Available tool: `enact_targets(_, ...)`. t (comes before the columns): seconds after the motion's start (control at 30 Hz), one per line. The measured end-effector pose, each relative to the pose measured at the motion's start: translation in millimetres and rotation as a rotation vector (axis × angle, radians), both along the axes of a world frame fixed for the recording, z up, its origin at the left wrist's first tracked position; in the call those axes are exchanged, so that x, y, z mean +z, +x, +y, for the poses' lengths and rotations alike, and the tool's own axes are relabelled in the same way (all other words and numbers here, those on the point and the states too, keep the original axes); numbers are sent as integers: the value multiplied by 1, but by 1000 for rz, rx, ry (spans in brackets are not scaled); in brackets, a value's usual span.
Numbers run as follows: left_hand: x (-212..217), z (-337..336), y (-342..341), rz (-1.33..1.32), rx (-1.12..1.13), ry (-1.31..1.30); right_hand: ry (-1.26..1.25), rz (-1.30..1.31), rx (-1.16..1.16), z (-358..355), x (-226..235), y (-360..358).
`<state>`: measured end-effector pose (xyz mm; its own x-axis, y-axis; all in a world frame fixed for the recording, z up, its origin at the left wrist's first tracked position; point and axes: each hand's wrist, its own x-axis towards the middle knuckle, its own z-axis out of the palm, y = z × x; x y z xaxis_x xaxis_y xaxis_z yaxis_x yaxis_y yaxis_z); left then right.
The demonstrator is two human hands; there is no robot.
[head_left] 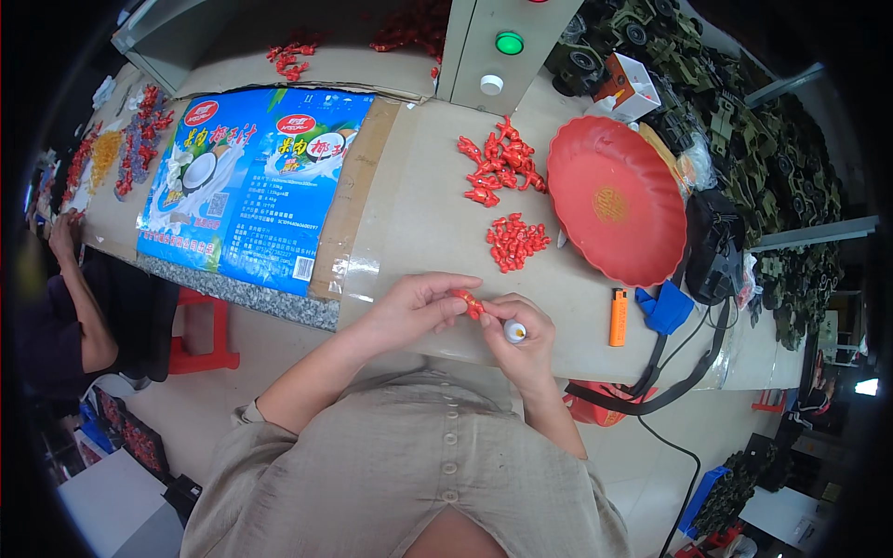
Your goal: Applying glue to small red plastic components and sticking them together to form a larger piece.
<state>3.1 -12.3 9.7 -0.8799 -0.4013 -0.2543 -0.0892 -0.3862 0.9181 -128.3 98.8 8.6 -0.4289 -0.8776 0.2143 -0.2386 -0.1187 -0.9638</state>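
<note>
A small red plastic piece (468, 302) sits just below the middle of the frame, pinched between the fingertips of both hands above the near edge of the desk (419, 214). The left hand (416, 305) comes in from the lower left with fingers closed on the piece's left end. The right hand (521, 337) meets it from the right, thumb and forefinger closed on the piece, while its curled lower fingers also grip a small white tube with an orange tip (514, 330). Just above the hands, toward the centre right, lies a heap of small red pieces (516, 242), and above that a looser heap of larger red pieces (499, 160). To the right of both heaps rests a round red tray (619, 200). Lower right of the hands lie an orange lighter (619, 317) and a blue object (667, 308), side by side. In the upper left a blue printed sack (251, 186) is spread flat over the desk. At the far left edge another person's arm (79, 298) reaches onto the desk.
</note>
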Motion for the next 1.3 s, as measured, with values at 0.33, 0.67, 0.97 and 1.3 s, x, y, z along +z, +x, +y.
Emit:
enact_targets(0.33, 4, -6, -2, -45, -99, 16, 15, -22, -29, 0, -3, 3)
enact_targets(0.67, 6, -5, -2, -45, -76, -7, -33, 24, -39, -1, -6, 4)
enact_targets(0.97, 9, 3, -8, -35, 21, -30, -46, 73, -15, 0, -5, 1)
enact_targets(1.3, 8, 3, -8, -91, 17, -40, -69, 85, 16, 1, -9, 0)
